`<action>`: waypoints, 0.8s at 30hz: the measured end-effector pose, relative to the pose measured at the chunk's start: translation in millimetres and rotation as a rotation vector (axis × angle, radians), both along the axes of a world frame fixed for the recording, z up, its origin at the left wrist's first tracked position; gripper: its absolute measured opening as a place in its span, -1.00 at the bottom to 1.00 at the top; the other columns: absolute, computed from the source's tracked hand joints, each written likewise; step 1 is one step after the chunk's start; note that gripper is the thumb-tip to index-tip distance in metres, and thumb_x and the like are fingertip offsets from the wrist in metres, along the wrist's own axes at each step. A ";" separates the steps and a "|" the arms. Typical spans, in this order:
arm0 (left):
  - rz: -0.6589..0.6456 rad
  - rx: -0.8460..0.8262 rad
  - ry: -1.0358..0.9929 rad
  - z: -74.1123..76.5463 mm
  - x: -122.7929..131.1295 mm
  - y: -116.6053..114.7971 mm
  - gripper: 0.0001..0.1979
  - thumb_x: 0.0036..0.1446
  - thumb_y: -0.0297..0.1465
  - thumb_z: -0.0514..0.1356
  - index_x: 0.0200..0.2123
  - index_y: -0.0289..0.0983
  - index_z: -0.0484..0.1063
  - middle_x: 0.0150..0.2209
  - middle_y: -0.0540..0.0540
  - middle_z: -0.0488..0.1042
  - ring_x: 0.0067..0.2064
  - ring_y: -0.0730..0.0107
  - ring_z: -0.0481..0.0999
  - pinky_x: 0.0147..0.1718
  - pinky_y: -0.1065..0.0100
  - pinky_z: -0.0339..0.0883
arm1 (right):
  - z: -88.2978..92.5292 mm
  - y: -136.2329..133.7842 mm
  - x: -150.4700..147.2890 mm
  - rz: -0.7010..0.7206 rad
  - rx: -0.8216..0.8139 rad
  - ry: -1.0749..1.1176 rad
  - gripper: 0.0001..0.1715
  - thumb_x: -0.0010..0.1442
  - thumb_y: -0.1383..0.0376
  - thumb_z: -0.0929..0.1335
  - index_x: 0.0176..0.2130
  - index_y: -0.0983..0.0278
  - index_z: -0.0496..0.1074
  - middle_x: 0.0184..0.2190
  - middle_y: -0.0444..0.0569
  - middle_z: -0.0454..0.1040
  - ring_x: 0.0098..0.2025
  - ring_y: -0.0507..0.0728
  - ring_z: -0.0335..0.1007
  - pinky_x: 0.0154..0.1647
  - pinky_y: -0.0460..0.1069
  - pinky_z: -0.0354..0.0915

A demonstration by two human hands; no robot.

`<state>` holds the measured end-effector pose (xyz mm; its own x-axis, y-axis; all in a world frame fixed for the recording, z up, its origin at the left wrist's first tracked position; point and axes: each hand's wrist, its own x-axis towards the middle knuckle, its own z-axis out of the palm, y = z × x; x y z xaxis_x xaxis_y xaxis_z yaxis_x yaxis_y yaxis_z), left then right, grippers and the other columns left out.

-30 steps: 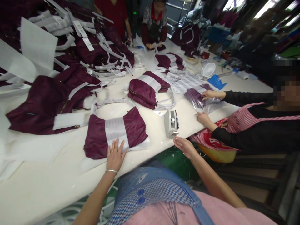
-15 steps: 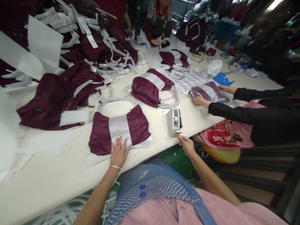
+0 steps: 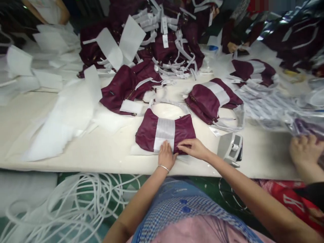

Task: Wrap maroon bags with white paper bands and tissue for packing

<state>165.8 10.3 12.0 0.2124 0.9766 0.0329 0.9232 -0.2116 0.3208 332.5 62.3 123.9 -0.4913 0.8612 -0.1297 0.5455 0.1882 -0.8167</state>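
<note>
Bag [image 3: 185,129] lay left of dispenser [image 3: 230,147]. My right hand [image 3: 195,148] had come from dispenser to bag, pinched, contents too small to tell; left hand [image 3: 167,158] stayed flat on band [image 3: 165,129], so both met at bag.

Nearest bag [image 3: 178,131] left of tape dispenser [image 3: 227,147]

Long off-white tbl [image 3: 106,153] spans view, green flr [image 3: 211,187] below; bkgd [image 3: 86,13] behind dim, partly blurred
</note>
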 end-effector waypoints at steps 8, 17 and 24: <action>0.036 0.005 -0.061 -15.4 3.7 -7.5 -0.20 0.26 -0.07 0.05 0.27 -0.67 0.06 0.31 -0.55 0.08 0.37 -0.14 0.02 0.32 -0.05 -0.03 | -36.7 93.5 -140.1 0.667 0.150 -0.821 -0.73 0.14 0.18 0.37 -0.30 0.29 0.61 -0.38 0.01 0.61 -0.37 0.11 0.49 -0.41 -0.10 0.21; 0.042 0.055 -0.081 -22.4 0.3 -11.4 -0.21 0.28 -0.05 0.01 0.29 -0.61 0.01 0.35 -0.51 -0.05 0.40 -0.06 -0.09 0.34 0.00 -0.09 | -42.6 113.2 -165.2 0.783 0.332 -1.032 -0.47 0.00 -0.02 0.47 -0.27 0.40 0.61 -0.31 0.25 0.60 -0.25 0.32 0.53 -0.30 0.01 0.30; 0.024 0.043 -0.076 -23.6 -2.0 -11.5 -0.21 0.26 -0.08 0.05 0.31 -0.58 -0.02 0.37 -0.48 -0.10 0.41 -0.05 -0.13 0.34 0.00 -0.07 | -35.2 138.3 -132.0 0.695 0.508 -0.989 -0.45 0.03 -0.11 0.45 -0.29 0.32 0.58 -0.27 0.19 0.60 -0.19 0.30 0.53 -0.24 0.01 0.29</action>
<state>163.9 -1.2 -11.6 0.1838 0.9789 0.0897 0.9017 -0.2042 0.3811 200.4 200.5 88.8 -0.7345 0.5274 -0.4271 0.5341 0.8375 0.1157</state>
